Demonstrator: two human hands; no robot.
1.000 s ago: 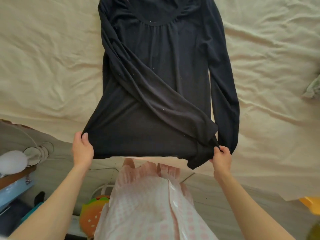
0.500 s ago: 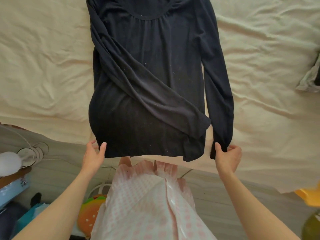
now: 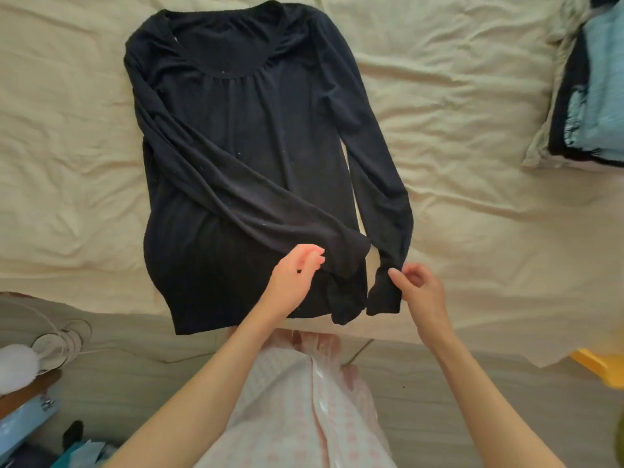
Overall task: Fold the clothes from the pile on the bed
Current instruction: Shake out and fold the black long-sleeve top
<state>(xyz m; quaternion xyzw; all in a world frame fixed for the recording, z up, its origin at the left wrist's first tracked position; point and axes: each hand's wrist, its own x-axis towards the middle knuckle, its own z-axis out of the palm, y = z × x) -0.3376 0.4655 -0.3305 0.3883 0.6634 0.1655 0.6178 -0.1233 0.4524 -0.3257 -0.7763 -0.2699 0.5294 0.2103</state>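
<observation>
— What did the hands hold at that moment?

— The right hand [image 3: 420,292] pinched the cuff [image 3: 385,297] of one sleeve between thumb and fingers, at the near edge of the bed [image 3: 472,163]. The left hand [image 3: 292,282] held nothing: its fingers were relaxed and slightly bent, above the end of the other sleeve [image 3: 256,201], which lay across the body of the garment. If the fingertips touched the cloth, I could not tell.

— And the garment itself?

— It was a black long-sleeved top [image 3: 243,130], spread flat on the cream sheet. Its long axis ran away from the person: the round neckline pointed to the far side, and the hem [image 3: 216,319] hung a little over the near edge. The crossed sleeve went diagonally from the left shoulder down to the right side of the hem. The pinched sleeve ran along the right side of the body.

— Anything else on the bed?

— At the far right lay a stack of clothes [image 3: 597,89], light blue and dark, well apart from the top.
</observation>
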